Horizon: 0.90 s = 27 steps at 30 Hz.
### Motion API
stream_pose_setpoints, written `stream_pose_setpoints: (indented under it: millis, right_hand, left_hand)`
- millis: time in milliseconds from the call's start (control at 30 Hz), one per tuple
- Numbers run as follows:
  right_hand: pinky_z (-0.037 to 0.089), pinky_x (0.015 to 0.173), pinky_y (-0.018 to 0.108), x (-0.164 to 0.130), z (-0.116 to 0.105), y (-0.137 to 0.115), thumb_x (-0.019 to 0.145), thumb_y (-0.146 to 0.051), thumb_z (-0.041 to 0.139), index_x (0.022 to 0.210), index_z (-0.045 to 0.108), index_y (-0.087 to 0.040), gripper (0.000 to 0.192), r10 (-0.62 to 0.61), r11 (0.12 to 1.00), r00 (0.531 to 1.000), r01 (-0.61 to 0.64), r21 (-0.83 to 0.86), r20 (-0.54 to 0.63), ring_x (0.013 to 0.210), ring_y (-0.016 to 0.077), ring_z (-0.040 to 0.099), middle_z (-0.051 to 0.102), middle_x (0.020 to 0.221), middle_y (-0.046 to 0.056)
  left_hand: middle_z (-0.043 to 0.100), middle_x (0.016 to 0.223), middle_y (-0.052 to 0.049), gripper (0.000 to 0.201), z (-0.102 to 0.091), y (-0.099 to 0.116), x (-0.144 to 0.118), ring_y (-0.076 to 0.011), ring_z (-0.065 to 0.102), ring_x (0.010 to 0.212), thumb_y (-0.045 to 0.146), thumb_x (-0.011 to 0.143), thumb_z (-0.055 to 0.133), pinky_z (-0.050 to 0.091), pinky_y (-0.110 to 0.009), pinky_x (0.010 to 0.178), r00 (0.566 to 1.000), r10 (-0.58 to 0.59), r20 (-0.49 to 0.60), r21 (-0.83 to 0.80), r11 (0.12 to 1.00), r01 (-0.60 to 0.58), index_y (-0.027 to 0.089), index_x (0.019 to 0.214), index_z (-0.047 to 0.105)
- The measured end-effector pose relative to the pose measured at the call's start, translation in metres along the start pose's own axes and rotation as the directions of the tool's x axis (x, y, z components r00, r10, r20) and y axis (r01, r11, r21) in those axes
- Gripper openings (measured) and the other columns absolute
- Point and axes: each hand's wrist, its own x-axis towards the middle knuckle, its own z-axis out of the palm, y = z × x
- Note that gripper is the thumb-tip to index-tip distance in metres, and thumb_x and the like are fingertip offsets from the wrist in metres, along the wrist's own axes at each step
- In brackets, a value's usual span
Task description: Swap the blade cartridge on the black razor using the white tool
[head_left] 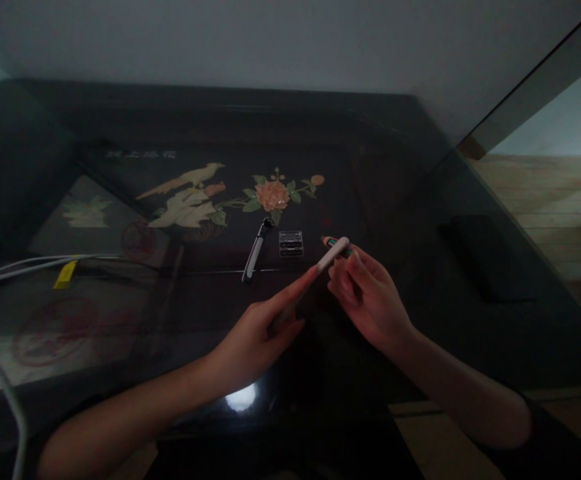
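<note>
My left hand (258, 340) reaches in with its index finger stretched out and its thumb apart, its other fingers mostly hidden. A white covering, like a bandage or finger sleeve (332, 256), is on the end of that finger and meets my right hand. My right hand (365, 290) is closed, pinching a small dark piece with a green strip (331, 243); its kind is too small and dim to tell. Just left of my hands lie a razor (255, 255) with a light handle and dark head, and a small clear plastic case (290, 245) with dark pieces inside.
The dark glossy table (395, 200) bears a bird-and-flower picture (272, 196). White cables (45, 263) with a yellow tag (65, 274) run in from the left. A flat dark object (485, 257) lies at the right. A wall (220, 47) stands behind.
</note>
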Motion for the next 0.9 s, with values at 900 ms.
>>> stream_pose_setpoints:
  millis: [900]
  right_hand:
    - [0.020,0.042,0.025,-0.0018,0.0018,-0.0017,0.079,-0.043,0.075,0.088,0.066,-0.020,0.026,-0.009,1.000,1.000,0.009,0.002,-0.016,0.043,0.0067,0.026,0.043,0.050,-0.009]
  left_hand:
    - [0.056,0.074,0.004,0.066,-0.0005,0.0001,0.0016,-0.0099,0.035,0.059,0.011,0.091,0.051,0.036,-0.018,0.056,0.999,0.038,-0.019,0.051,0.998,-0.037,0.026,0.153,0.031]
